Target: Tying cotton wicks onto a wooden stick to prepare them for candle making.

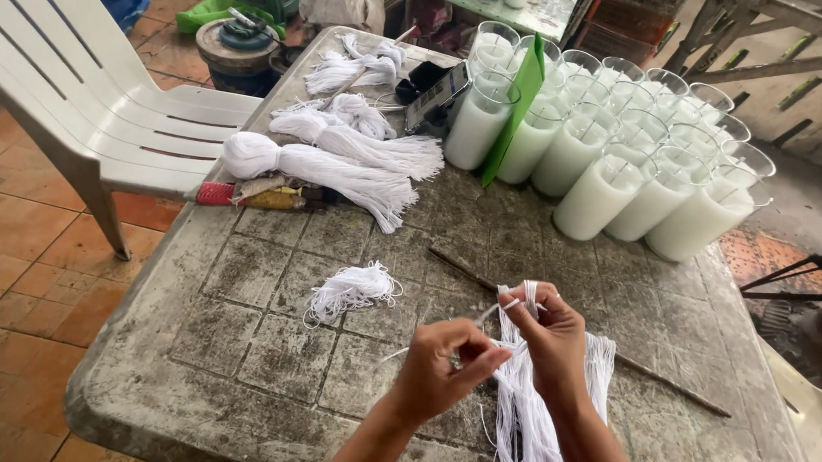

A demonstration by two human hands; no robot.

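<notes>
My right hand pinches the top of a bundle of white strings that hangs down over the near table edge. My left hand grips one or two strands of that same bundle just beside it, fingers closed. A small loose heap of cut white string lies on the grey table to the left of my hands. A thin dark stick lies on the table behind my right hand.
Several tied hanks of white string lie at the back left. Many clear glasses filled with white wax stand at the back right, with a green card among them. A white plastic chair stands to the left.
</notes>
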